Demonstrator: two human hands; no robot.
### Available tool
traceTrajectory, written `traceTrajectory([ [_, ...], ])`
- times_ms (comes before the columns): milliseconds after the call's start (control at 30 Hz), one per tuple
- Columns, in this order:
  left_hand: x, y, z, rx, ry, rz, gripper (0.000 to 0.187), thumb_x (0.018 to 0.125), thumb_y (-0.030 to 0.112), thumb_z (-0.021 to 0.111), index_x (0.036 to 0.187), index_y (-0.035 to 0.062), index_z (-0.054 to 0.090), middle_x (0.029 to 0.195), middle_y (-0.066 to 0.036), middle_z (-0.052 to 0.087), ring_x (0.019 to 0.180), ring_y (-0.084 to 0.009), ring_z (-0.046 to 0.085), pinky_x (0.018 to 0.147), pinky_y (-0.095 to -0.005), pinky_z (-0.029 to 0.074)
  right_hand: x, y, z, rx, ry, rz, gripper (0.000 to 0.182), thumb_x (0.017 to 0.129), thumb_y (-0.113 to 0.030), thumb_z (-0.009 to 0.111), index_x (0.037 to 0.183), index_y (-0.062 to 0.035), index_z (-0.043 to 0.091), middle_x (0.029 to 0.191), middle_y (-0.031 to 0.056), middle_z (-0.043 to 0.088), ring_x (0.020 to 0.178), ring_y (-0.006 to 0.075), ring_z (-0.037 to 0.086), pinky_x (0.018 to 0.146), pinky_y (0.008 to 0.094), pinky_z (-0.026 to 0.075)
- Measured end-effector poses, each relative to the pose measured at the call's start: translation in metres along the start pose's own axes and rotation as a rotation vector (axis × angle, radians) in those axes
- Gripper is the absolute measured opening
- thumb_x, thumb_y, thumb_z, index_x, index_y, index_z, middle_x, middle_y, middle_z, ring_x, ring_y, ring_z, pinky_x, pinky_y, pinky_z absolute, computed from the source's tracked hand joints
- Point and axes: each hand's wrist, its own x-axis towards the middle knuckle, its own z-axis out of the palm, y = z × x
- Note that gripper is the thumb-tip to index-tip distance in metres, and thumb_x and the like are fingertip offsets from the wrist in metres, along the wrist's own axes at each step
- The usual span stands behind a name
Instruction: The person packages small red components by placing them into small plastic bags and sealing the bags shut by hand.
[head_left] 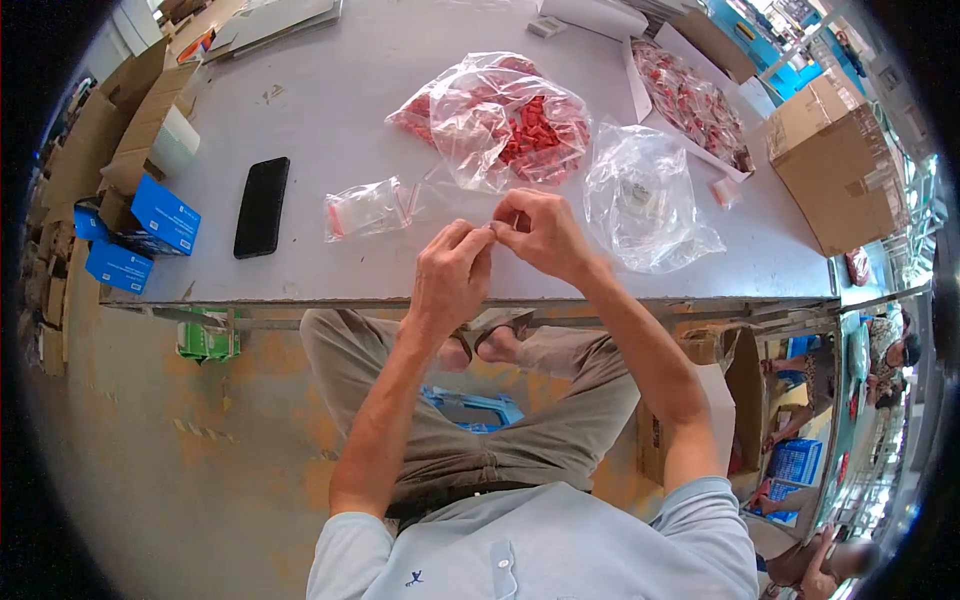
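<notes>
A small clear plastic zip bag (497,224), barely visible, is pinched between the fingertips of both hands just above the near edge of the grey worktable (330,110); the left hand (452,275) and right hand (541,233) are both closed on it, thumbs against forefingers. This looks like the sealing or opening of one little bag, and the next move would call for a steady fingertip pull along its top. Beyond the hands on the table lie a large clear bag of red plastic parts (505,122), an empty crumpled clear bag (647,196), a black phone (262,206) and a stack of small zip bags (365,208). A brown cardboard box (835,170) stands beside the table.
</notes>
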Motion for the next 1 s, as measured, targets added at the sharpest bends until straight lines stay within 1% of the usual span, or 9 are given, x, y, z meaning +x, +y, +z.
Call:
traceTrajectory([
  [33,0.002,0.003,-0.002,-0.065,-0.001,-0.069,0.01,0.091,-0.002,0.071,0.101,0.0005,0.074,0.088,-0.013,0.068,0.076,-0.0282,0.069,0.068,-0.0386,0.055,-0.001,0.004,0.003,0.006,0.004,0.001,0.018,0.098,-0.015,0.074,0.109,-0.0007,0.074,0.092,0.002,0.072,0.081,0.0077,0.061,0.069,0.026,0.051],
  [100,0.006,0.004,-0.005,-0.127,-0.002,-0.141,0.01,0.092,-0.002,0.072,0.101,0.0008,0.074,0.088,-0.012,0.068,0.076,-0.0251,0.069,0.069,-0.0362,0.055,-0.002,0.013,0.007,0.363,0.179,0.027,0.019,0.099,-0.016,0.073,0.111,-0.0003,0.073,0.095,0.0014,0.072,0.081,0.007,0.06,0.073,0.0259,0.051],
  [167,0.011,-0.002,-0.008,-0.291,0.047,-0.218,0.007,0.094,-0.001,0.071,0.1,0.0004,0.075,0.088,-0.005,0.067,0.077,-0.0155,0.066,0.071,-0.0294,0.053,-0.005,0.018,0.004,0.495,0.151,0.051,0.02,0.1,-0.016,0.073,0.113,-0.0006,0.072,0.095,0.001,0.072,0.082,0.0066,0.06,0.073,0.0258,0.051],
  [200,0.01,-0.007,-0.01,-0.288,0.041,-0.22,0.007,0.094,-0.001,0.071,0.1,0.0004,0.075,0.088,-0.005,0.067,0.077,-0.0155,0.066,0.071,-0.0294,0.053,-0.007,0.02,0.003,0.627,0.128,0.076,0.021,0.101,-0.016,0.072,0.115,-0.0008,0.072,0.096,0.0006,0.072,0.083,0.0062,0.061,0.073,0.0257,0.051],
  [267,0.008,-0.017,-0.012,-0.415,-0.043,-0.362,0.007,0.096,0.0,0.071,0.101,0.0007,0.075,0.09,0.002,0.065,0.08,-0.0076,0.06,0.072,-0.0236,0.05,-0.011,0.028,0.012,0.606,0.111,0.041,0.022,0.101,-0.018,0.072,0.115,0.0,0.072,0.095,0.0006,0.073,0.082,0.0071,0.062,0.072,0.0259,0.052],
  [400,0.006,-0.012,-0.013,-0.517,-0.146,-0.445,0.013,0.097,-0.001,0.07,0.109,0.0014,0.073,0.092,0.004,0.062,0.081,-0.0052,0.058,0.071,-0.0215,0.048,-0.013,0.034,0.022,0.712,0.028,0.007,0.019,0.102,-0.017,0.07,0.109,0.0009,0.072,0.09,0.0003,0.07,0.079,0.0056,0.06,0.069,0.0238,0.051],
  [600,0.01,-0.01,-0.011,-0.568,-0.089,-0.494,0.024,0.098,0.001,0.069,0.122,0.0034,0.069,0.097,0.002,0.065,0.083,-0.0044,0.059,0.073,-0.0202,0.048,-0.016,0.03,0.025,0.751,0.076,0.051,0.016,0.104,-0.017,0.068,0.103,-0.0011,0.068,0.084,-0.0048,0.062,0.078,0.0017,0.052,0.069,0.0221,0.045],
  [867,0.011,-0.013,-0.01,-0.339,-0.128,-0.517,0.009,0.094,0.006,0.076,0.1,-0.0005,0.075,0.083,0.0,0.072,0.074,-0.0052,0.063,0.069,-0.0227,0.052,-0.018,0.04,0.032,0.707,-0.033,0.018,0.016,0.103,-0.016,0.068,0.108,-0.0005,0.07,0.09,-0.0038,0.064,0.084,0.0027,0.055,0.074,0.0224,0.047],
  [1000,0.007,-0.014,-0.006,-0.38,-0.142,-0.499,0.01,0.095,0.007,0.075,0.101,-0.0008,0.075,0.085,-0.001,0.073,0.077,-0.0055,0.065,0.07,-0.0232,0.053,-0.019,0.044,0.033,0.665,-0.004,-0.093,0.017,0.102,-0.014,0.068,0.111,0.0002,0.07,0.095,-0.0027,0.067,0.088,0.0036,0.058,0.078,0.0231,0.049],
])
